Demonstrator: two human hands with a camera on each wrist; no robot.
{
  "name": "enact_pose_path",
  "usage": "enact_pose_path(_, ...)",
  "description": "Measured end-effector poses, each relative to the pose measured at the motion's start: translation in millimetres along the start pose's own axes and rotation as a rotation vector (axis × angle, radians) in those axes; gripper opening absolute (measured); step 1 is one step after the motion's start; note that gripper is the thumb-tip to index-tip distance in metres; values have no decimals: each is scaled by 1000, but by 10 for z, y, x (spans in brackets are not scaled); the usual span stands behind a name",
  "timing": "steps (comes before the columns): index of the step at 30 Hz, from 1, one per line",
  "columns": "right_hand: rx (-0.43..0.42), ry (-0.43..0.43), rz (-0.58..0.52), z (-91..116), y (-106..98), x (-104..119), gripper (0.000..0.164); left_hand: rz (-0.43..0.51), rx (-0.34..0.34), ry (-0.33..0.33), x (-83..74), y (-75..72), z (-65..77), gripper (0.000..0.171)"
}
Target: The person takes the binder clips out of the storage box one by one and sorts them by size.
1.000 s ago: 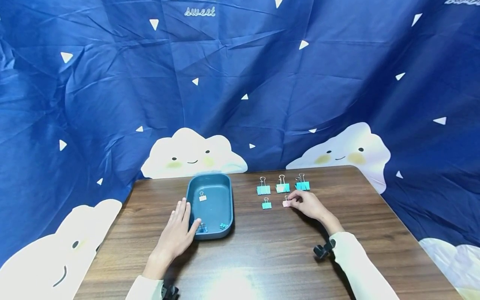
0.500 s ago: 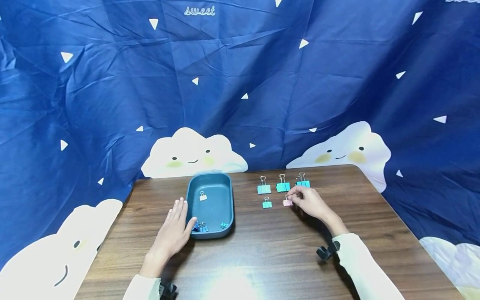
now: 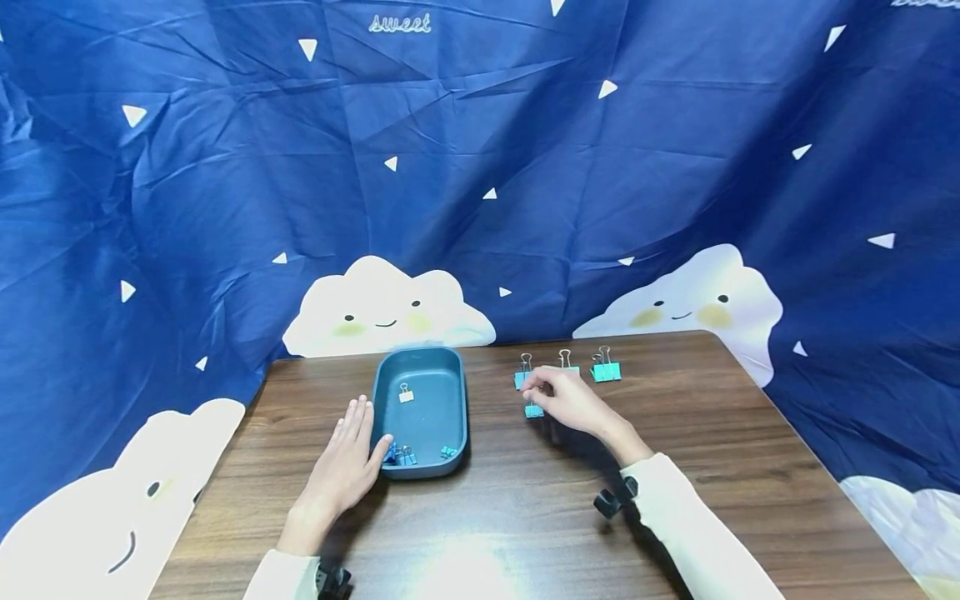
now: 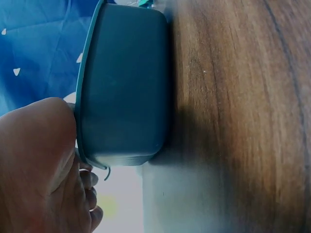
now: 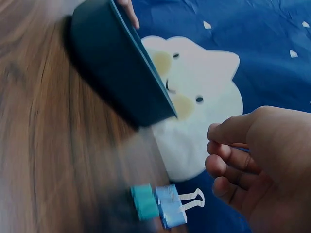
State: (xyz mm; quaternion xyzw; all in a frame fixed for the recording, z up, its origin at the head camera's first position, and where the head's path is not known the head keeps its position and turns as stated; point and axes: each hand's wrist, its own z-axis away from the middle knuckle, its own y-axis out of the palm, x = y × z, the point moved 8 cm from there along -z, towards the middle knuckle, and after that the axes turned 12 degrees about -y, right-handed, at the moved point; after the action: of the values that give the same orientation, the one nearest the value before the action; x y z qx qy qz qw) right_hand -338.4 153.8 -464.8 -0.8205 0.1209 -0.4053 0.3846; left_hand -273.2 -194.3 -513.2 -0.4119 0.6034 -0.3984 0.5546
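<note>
My left hand (image 3: 341, 458) lies along the left side of a dark teal tray (image 3: 459, 417), fingers extended, thumb over the near-left rim. In the tray are a pale small binder clip (image 3: 406, 395), blue binder clips (image 3: 406, 455) and a small teal one (image 3: 447, 452). My right hand (image 3: 573, 404) hovers over the binder clips at right, fingers loosely bent; no clip shows between them in the right wrist view. Just under its fingertips stands a small teal clip (image 3: 534, 412), with a larger light-blue clip (image 3: 521, 380) behind. The pink clip's earlier spot is covered by this hand.
Two more large teal binder clips stand at the back: a partly hidden one (image 3: 573, 369) and one at the right (image 3: 606, 372). The wooden table (image 3: 517, 500) ends at a blue curtain (image 3: 480, 167) printed with clouds.
My right hand has left the pink binder clip and moved left, above the small teal one. The left hand has slid slightly back from the tray's inside and stays at its rim.
</note>
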Motion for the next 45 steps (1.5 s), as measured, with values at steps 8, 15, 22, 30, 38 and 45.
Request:
enact_pose_path(8, 47, -96, -9, -373, 228, 414, 6, -36, 4, -21, -2, 23, 3, 78)
enact_pose_path(15, 145, -173, 12, -682, 440, 642, 5, -40, -14, -19, -4, 25, -5, 79)
enact_pose_path(22, 280, -202, 27, -928, 770, 770, 9, -45, -28, -2, -26, 36, 7, 78)
enact_pose_path(30, 393, -219, 60, -1115, 1139, 887, 12, -54, -33, 12, -73, 17, 14, 79)
enact_pose_path(38, 494, -249, 88, -1212, 1445, 1021, 12, -58, -35, 19, -66, 19, 25, 79)
enact_pose_path(45, 600, -216, 152, -1235, 1672, 1025, 7, -54, -27, 13, -65, 11, 27, 80)
